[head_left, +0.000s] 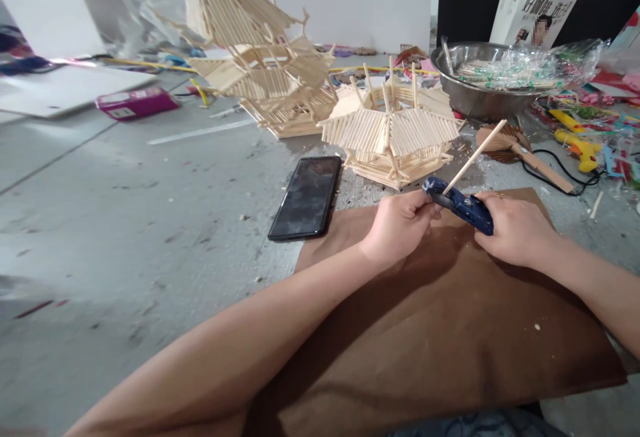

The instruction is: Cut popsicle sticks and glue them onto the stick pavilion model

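Note:
My right hand (515,230) is closed round the handles of dark blue hand cutters (467,207). A thin wooden stick (475,157) slants up to the right from the jaws of the cutters. Just beside the jaws, my left hand (403,223) is closed with its fingertips pinched together, apparently on the stick's lower end, which the fingers mostly hide. Both hands are above a brown sheet (430,337). Behind them stands a many-sided model built of wooden sticks (393,130), with several short posts rising from its top.
A taller stick-built pagoda (270,77) stands behind to the left. A black phone (306,197) lies by the sheet's left corner. At back right are a metal bowl (475,100) with bagged sticks, a brown fan (530,153) and a yellow glue gun (577,147). A purple pack (135,102) lies left.

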A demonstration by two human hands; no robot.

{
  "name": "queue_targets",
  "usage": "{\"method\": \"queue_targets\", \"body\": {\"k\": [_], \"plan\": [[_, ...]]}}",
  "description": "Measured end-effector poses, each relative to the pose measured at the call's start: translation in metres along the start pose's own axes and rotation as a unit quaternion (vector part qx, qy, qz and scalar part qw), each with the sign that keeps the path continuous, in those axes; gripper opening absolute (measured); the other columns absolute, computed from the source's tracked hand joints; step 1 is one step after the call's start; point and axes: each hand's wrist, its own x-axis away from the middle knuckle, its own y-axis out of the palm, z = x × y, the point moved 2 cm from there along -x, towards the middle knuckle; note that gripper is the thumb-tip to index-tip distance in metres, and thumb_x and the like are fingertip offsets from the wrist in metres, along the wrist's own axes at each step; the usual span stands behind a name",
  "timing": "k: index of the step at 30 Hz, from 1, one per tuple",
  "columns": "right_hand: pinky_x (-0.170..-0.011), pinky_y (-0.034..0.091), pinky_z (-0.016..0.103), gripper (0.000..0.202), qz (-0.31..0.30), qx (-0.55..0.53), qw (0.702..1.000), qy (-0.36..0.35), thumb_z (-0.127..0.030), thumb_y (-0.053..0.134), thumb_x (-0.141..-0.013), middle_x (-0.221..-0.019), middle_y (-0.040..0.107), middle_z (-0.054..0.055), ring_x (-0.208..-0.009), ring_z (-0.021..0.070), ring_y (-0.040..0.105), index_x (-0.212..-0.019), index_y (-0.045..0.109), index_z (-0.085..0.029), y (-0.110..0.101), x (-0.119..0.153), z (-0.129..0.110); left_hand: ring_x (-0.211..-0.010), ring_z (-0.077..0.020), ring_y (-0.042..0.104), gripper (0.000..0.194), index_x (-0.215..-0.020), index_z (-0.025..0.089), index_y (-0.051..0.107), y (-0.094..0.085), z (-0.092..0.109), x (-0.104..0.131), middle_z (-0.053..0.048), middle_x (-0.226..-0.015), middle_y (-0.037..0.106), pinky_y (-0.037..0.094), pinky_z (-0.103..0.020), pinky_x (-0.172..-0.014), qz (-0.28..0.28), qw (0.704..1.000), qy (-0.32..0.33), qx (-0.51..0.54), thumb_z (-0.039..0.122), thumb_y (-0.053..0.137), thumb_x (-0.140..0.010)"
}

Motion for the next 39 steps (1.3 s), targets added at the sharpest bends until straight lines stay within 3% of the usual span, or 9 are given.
{"method": "queue_targets", "body": {"k": [6,11,16,22,39], "plan": [[-0.074,0.046,0.035,0.040,0.022,-0.015,0.999,-0.028,-0.027,0.048,-0.070,-0.104,0.063,0.012,-0.092,0.0252,0.060,-0.107,0.054,-0.013,0.002,-0.001,0.004,-0.037,-0.0037,0.043,0.023,-0.054,0.014,0.052,0.000,-0.005,0.000,0.007,-0.037,0.043,0.036,-0.014,-0.044,-0.023,0.999,0.014,0.023,0.009,0.045,-0.075],[-0.081,0.045,0.033,0.043,0.027,-0.034,0.996,-0.081,-0.024,0.048,-0.068,-0.102,0.063,0.012,-0.097,0.0234,0.057,-0.109,0.051,-0.011,0.004,-0.003,0.008,-0.035,-0.0030,0.041,0.025,-0.054,0.014,0.051,-0.001,-0.007,-0.003,0.006,-0.038,0.044,0.034,-0.014,-0.042,-0.073,0.994,0.020,0.073,0.014,0.043,-0.078],[-0.086,0.043,0.033,0.044,0.032,-0.045,0.995,-0.088,-0.023,0.047,-0.068,-0.105,0.062,0.011,-0.100,0.0220,0.056,-0.110,0.049,-0.012,0.005,-0.004,0.010,-0.037,-0.0033,0.042,0.024,-0.056,0.013,0.052,-0.002,-0.009,-0.005,0.005,-0.041,0.046,0.033,-0.014,-0.041,-0.082,0.994,0.028,0.069,0.015,0.044,-0.079],[-0.079,0.045,0.032,0.039,0.028,-0.042,0.996,-0.074,-0.024,0.047,-0.068,-0.101,0.063,0.010,-0.096,0.0220,0.058,-0.105,0.051,-0.015,0.004,-0.003,0.010,-0.036,-0.0032,0.041,0.026,-0.056,0.014,0.050,-0.002,-0.008,-0.004,0.005,-0.041,0.044,0.032,-0.014,-0.040,-0.112,0.989,0.029,0.089,0.016,0.043,-0.080],[-0.071,0.044,0.033,0.038,0.014,-0.023,0.998,-0.052,-0.027,0.048,-0.068,-0.094,0.065,0.008,-0.086,0.0231,0.061,-0.105,0.051,-0.017,0.002,-0.003,0.010,-0.037,-0.0034,0.039,0.028,-0.055,0.014,0.049,-0.002,-0.005,-0.003,0.005,-0.041,0.042,0.031,-0.015,-0.041,-0.125,0.988,0.015,0.094,0.020,0.043,-0.082]]}}
